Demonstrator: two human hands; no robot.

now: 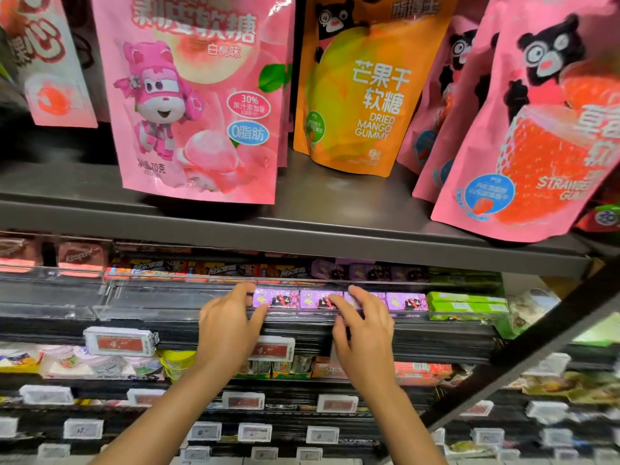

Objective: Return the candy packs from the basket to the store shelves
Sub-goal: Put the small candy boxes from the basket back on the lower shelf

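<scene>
A row of small purple candy packs point(406, 301) lies in a clear plastic tray point(141, 302) on the middle shelf. My left hand point(228, 327) reaches up to the tray's front, its fingers touching the leftmost purple pack point(276, 298). My right hand point(364, 330) is beside it, fingers spread and loosely bent over the purple packs in the middle of the row. Neither hand plainly grips a pack. The basket is out of view.
Green packs point(466, 305) lie right of the purple row. Large pink point(198, 95) and orange point(362, 85) gummy bags stand on the dark shelf point(302, 226) above. Red price tags point(120, 342) line the shelf edge; lower shelves hold more sweets. A dark diagonal bar point(523, 354) crosses the right.
</scene>
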